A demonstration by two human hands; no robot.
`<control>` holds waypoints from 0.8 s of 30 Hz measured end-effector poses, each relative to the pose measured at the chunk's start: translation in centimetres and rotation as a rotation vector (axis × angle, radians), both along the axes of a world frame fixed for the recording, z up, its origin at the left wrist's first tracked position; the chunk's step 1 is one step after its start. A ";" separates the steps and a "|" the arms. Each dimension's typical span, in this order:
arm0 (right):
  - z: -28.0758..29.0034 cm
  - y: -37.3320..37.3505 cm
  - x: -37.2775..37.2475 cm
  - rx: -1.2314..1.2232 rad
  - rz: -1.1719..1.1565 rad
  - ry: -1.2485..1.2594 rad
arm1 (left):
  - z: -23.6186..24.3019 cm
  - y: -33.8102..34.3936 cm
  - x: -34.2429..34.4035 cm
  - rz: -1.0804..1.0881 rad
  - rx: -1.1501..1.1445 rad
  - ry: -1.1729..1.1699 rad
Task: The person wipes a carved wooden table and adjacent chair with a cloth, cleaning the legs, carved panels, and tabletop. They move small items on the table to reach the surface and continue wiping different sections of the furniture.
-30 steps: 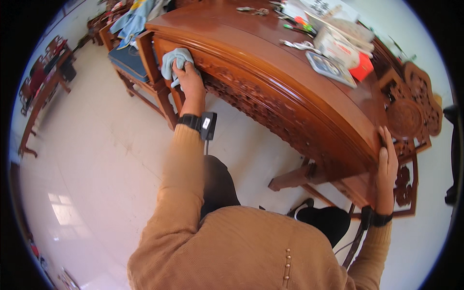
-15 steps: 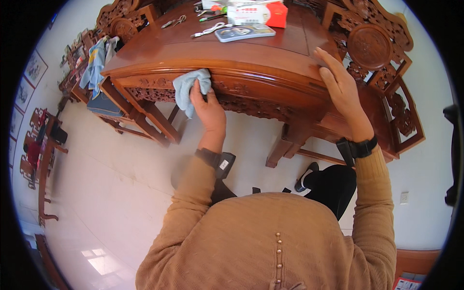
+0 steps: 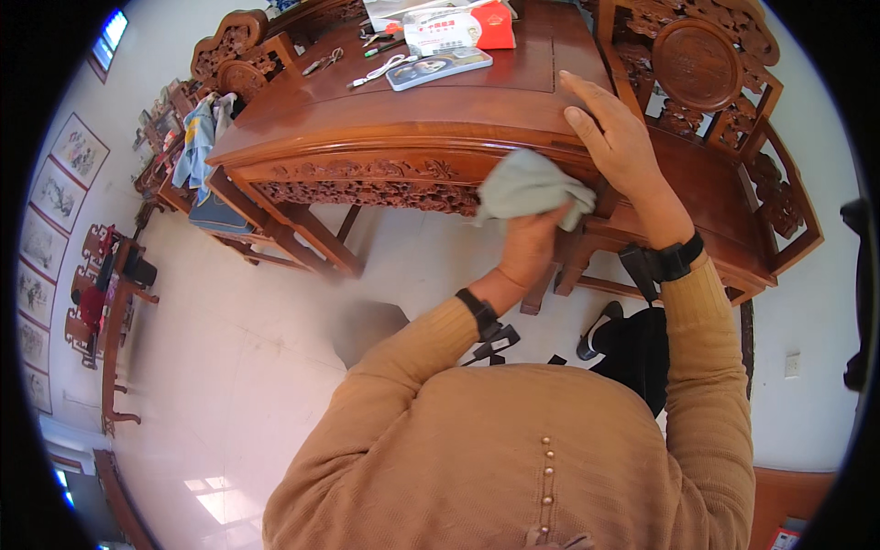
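The left hand (image 3: 533, 246) clutched a pale cloth (image 3: 527, 186), bunched just ahead of it at the front of the table (image 3: 500, 103). The right hand (image 3: 619, 147), beside it, was spread, thumb apart; beyond lay a red-and-white packet (image 3: 458, 27).

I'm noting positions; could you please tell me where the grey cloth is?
In the head view, the grey cloth is right of centre, in the left hand, at the table front, left of the right hand.
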State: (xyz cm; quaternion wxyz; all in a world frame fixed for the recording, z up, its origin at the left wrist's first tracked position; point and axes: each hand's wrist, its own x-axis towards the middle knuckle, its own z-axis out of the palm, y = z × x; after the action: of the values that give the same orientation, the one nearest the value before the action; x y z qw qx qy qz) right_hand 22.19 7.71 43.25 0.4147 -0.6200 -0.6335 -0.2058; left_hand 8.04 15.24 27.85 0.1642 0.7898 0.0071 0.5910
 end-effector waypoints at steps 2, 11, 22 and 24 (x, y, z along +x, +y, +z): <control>0.0 -0.1 0.1 -0.017 -0.010 0.017 | 0.3 -0.8 0.5 -0.329 -0.280 0.068; -0.6 0.2 0.3 0.051 -0.035 -0.043 | -9.8 3.0 -2.7 -0.342 -0.083 0.708; -0.7 0.3 0.3 0.071 -0.019 -0.029 | 2.4 3.9 -4.7 -0.088 0.075 0.246; -0.8 0.3 0.4 0.075 -0.002 -0.027 | 3.6 3.0 -3.1 -0.075 0.191 0.228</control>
State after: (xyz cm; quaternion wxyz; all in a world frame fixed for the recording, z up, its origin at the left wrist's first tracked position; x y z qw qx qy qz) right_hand 22.59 8.02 42.46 0.4289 -0.6018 -0.6303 -0.2379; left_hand 4.91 18.22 31.43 0.1082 0.8634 -0.0601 0.4891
